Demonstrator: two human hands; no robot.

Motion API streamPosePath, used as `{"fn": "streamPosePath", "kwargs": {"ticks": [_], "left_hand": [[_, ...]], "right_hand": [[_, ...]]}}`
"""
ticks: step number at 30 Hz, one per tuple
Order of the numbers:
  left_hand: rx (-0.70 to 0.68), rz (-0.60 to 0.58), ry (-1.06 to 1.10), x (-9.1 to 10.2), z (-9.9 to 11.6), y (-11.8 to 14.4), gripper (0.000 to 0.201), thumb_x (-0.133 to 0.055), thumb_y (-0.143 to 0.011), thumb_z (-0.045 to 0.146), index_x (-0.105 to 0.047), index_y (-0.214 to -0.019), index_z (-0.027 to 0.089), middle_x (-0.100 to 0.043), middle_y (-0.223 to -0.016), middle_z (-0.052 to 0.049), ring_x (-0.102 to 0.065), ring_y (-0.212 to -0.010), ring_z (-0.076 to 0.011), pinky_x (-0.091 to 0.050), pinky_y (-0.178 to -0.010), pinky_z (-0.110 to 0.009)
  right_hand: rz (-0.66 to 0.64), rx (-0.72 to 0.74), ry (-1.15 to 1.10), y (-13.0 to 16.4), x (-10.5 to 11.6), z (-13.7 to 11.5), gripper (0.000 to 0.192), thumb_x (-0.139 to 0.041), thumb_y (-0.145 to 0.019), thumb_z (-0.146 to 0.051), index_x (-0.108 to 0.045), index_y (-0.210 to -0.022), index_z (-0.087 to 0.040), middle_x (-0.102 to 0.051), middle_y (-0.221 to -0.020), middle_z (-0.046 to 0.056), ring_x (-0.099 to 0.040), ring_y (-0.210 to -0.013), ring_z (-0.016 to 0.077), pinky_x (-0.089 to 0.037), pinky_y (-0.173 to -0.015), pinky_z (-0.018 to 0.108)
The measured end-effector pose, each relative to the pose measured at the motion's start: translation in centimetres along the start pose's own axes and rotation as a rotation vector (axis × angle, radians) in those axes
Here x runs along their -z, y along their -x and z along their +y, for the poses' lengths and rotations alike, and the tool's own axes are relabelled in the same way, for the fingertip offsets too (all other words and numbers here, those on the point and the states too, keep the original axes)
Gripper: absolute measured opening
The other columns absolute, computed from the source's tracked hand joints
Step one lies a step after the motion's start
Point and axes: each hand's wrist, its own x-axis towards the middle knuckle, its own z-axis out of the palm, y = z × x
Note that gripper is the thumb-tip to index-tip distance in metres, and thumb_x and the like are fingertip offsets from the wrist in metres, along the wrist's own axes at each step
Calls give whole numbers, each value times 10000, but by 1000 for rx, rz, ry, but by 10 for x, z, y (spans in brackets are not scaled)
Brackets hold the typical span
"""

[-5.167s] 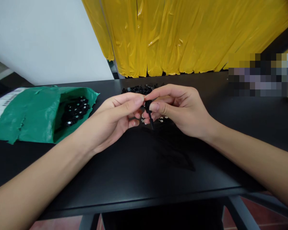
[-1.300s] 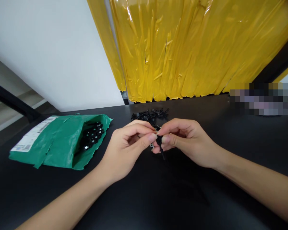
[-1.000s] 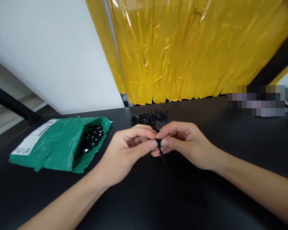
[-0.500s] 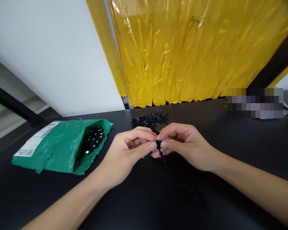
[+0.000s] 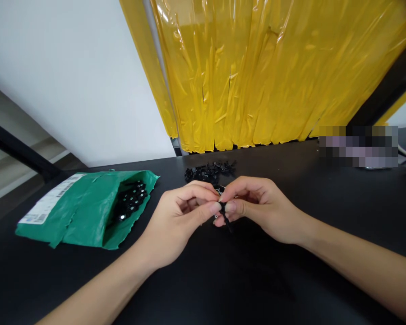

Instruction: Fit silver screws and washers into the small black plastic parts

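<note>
Both hands have drifted slightly lower and nearer over the last second, while the pinch between them looks unchanged. Nearest, the left hand [image 5: 179, 221] and the right hand [image 5: 257, 207] meet above the black table [image 5: 223, 280], fingertips touching. The right thumb and forefinger are pressed together on a small black part [image 5: 225, 215], whose thin stem points down and toward the near side below the fingers; the left thumb and forefinger close on its upper end, where a speck of bright metal shows, too small to identify.

A likely slip, as I judge it: the part is tiny and held only by fingertips, so an uneven squeeze or a twist could flick it out onto the dark tabletop, where black on black would hide it.

Just beyond the hands lies a pile of black parts [image 5: 210, 170], which a dropped piece could roll into and be lost among. Far left, a torn green bag [image 5: 77, 212] lies open with more black pieces [image 5: 130, 203] spilling at its mouth. Yellow plastic sheeting [image 5: 264, 76] hangs behind the table.
</note>
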Motion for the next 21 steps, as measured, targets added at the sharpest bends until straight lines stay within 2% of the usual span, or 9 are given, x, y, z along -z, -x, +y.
{"fn": "streamPosePath", "kwargs": {"ticks": [1, 5, 8, 11, 14, 16, 18, 21], "left_hand": [[33, -14, 29, 2, -1, 0, 19, -796, -881, 192, -790, -863, 189, -671, -997, -3, -712, -698, -78, -573, -634, -171], [79, 19, 63, 5, -6, -2, 138, -787, -907, 276, -774, -1043, 263, -720, -832, 11, -687, -703, -70, -513, -608, -125], [-41, 66, -63, 2, -5, -3, 65, -771, -915, 272, -784, -908, 209, -707, -880, -3, -682, -696, -64, -542, -625, -133], [-151, 103, -194, -1, 0, -2, 96, -767, -902, 209, -778, -814, 172, -665, -963, -15, -697, -714, -77, -590, -656, -168], [-122, 64, -173, 0, 1, -1, 86, -764, -898, 188, -773, -816, 168, -655, -990, -17, -707, -694, -86, -595, -637, -188], [-65, 25, -81, 3, -1, -1, 25, -779, -890, 193, -774, -914, 194, -681, -999, -16, -716, -680, -95, -579, -610, -191], [-30, 28, -23, 6, -4, -1, 127, -784, -896, 218, -762, -1021, 229, -714, -951, -10, -713, -681, -97, -552, -587, -175], [-52, 60, -76, 4, -5, -1, 52, -750, -929, 240, -768, -956, 199, -725, -902, -16, -696, -690, -82, -548, -600, -151]], "right_hand": [[2, 2, 2, 0, 0, 0, 47, -793, -902, -184, -767, -939, -195, -818, -855, -11, -799, -786, 89, -624, -733, 132], [4, 12, -7, -1, 1, 1, 67, -798, -894, -169, -761, -940, -200, -815, -853, -17, -800, -789, 96, -634, -744, 155], [15, 4, -26, 0, 1, 1, 75, -805, -888, -182, -756, -944, -195, -817, -862, -7, -807, -787, 114, -642, -739, 173], [22, 10, -27, 1, 1, 1, 87, -814, -878, -184, -757, -944, -188, -814, -850, -4, -805, -773, 113, -637, -714, 165], [20, 3, -4, 1, 0, 1, 92, -818, -873, -189, -756, -941, -183, -816, -849, 7, -806, -782, 120, -638, -722, 173], [26, 3, 1, 0, 0, 0, 101, -823, -868, -191, -755, -942, -181, -816, -844, 12, -807, -780, 129, -643, -725, 187], [28, 11, -9, -1, 0, 0, 104, -825, -867, -189, -754, -943, -184, -814, -838, 7, -807, -773, 129, -645, -724, 189], [27, 18, -19, -1, 0, 0, 96, -817, -877, -194, -754, -949, -194, -814, -847, 0, -808, -777, 123, -641, -721, 178]]}}
